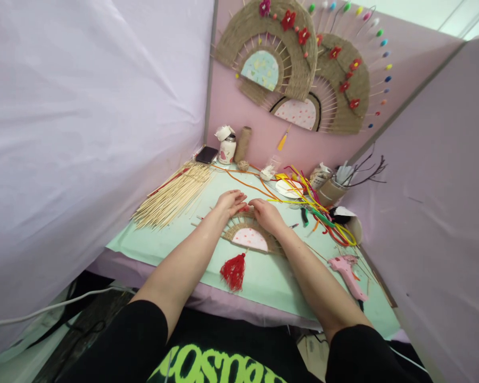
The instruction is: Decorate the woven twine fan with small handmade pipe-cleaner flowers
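Observation:
A small half-round twine fan [230,232] with thin stick ribs and a white, red-dotted centre [248,238] lies on the table before me. From its lower edge hangs a red tassel [233,272]. My left hand [230,202] is over the fan's upper edge, its fingers stretched to the right and apart. Close beside it, my right hand [265,214] has its fingers bent together at the same edge; what they hold is too small to make out. Something red [244,209], perhaps flower trim, shows between the hands. My right forearm covers part of the fan's right side.
A sheaf of thin sticks [175,194] lies left. Coloured pipe cleaners [323,213], green-handled pliers [304,216] and a pink glue gun [349,275] lie right. Behind stand a white jar [226,150] and twine spool [243,144]. Larger fans [339,80] hang on the wall.

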`<state>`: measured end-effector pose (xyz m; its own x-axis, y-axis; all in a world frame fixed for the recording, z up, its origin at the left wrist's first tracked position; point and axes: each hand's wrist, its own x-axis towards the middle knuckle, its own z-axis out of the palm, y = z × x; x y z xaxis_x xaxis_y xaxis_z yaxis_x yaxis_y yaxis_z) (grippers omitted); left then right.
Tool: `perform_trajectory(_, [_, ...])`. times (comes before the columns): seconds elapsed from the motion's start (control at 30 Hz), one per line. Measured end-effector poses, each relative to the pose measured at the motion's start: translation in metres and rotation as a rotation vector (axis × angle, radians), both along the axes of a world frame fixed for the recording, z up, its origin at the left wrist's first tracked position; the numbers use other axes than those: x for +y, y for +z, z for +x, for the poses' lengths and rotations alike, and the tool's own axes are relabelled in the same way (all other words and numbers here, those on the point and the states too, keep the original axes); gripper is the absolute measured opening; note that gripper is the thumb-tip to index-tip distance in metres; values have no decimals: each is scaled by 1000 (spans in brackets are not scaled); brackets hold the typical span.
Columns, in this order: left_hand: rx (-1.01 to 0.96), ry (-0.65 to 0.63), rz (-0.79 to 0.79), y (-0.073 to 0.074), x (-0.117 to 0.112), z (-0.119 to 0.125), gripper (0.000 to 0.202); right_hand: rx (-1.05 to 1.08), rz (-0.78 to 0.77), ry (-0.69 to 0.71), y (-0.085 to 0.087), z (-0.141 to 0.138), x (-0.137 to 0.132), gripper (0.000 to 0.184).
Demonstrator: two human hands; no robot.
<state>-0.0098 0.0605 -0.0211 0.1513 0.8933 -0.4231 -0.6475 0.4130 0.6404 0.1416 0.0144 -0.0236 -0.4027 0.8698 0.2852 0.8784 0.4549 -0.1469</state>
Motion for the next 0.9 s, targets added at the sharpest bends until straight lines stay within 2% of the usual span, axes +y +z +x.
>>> perform_trajectory(0.17, [-64,26,18,1,0,-1,16,251,22,-43,-9,5,4,31])
perform_trajectory(0.3, [-126,35,17,3,1,0,16,374,58,-74,-3,5,0,32])
perform_trajectory(0.43, [-210,-71,-3,8,-2,1,32,524,112,-65,13,-2,-16,29])
perform_trajectory(0.53, [-267,-171,-20,11,-7,1,29,641,138,-63,19,-9,-28,27])
perform_trajectory(0.7, [-342,-241,-13,15,-14,0,16,810,122,-117,9,-14,-38,26])
perform_trajectory(0.9, [-477,-189,36,17,-16,5,34,856,152,-138,0,-8,-39,26])
